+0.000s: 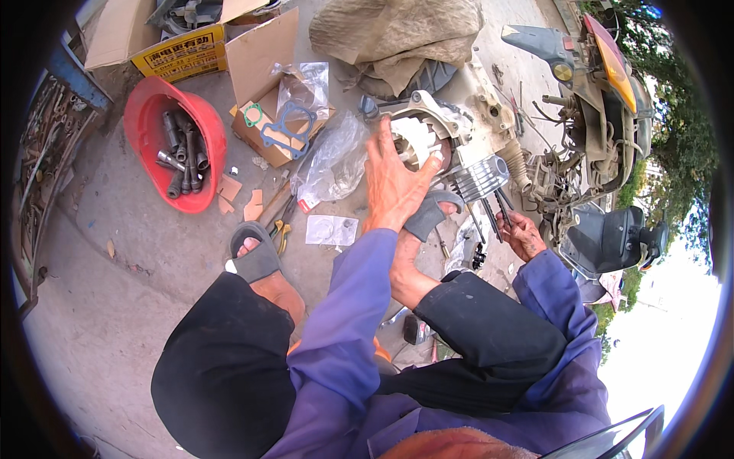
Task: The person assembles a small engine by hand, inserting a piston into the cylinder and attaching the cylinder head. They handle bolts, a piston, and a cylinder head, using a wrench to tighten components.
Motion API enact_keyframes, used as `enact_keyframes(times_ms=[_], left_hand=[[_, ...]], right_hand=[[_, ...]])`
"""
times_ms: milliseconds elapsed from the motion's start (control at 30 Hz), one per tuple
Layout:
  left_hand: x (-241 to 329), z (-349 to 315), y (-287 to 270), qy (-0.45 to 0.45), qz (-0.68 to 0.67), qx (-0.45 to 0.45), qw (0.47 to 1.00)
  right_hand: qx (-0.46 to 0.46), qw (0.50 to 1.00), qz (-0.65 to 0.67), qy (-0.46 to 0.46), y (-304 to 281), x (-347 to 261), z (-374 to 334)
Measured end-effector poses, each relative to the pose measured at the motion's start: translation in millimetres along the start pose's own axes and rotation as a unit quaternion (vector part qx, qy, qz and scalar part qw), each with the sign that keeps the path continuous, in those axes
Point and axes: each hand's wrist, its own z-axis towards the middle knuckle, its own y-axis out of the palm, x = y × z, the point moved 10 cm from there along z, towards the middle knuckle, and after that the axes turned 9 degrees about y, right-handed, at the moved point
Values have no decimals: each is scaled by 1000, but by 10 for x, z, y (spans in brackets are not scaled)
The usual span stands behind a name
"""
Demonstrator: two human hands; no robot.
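Observation:
A scooter engine (485, 103) lies on the ground in front of me, with a finned cylinder (482, 180) on its near side. My left hand (397, 183) reaches across the white cooling fan (417, 141), thumb and fingers gripping its rim from two sides. Dark chain strands (501, 206) run out of the cylinder's near end. At their lower end, my right hand (522, 235) pinches the chain between thumb and fingers. Some of the fan is hidden behind my left hand.
A red helmet (138, 130) full of sockets sits left. Near it are an open carton (264, 46), blue gasket (289, 130), plastic bag (332, 164) and pliers (284, 237). A partly stripped scooter (596, 122) stands right. My sandalled feet flank the work.

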Motion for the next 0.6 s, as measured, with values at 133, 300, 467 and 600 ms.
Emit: enact_keyframes(times_ms=[133,300,467,600], left_hand=[[-36,2,34,4,8,0,1000],[-51,-14,33,7,-1,14,1000],[9,-30,-2,19,17,18,1000],[107,-16,-17,81,43,20,996]], right_hand=[[5,1000,7,-8,8,12,-3],[-8,1000,6,-13,40,7,-10],[-8,1000,4,-16,65,0,-6],[1,1000,10,-17,115,-30,-9]])
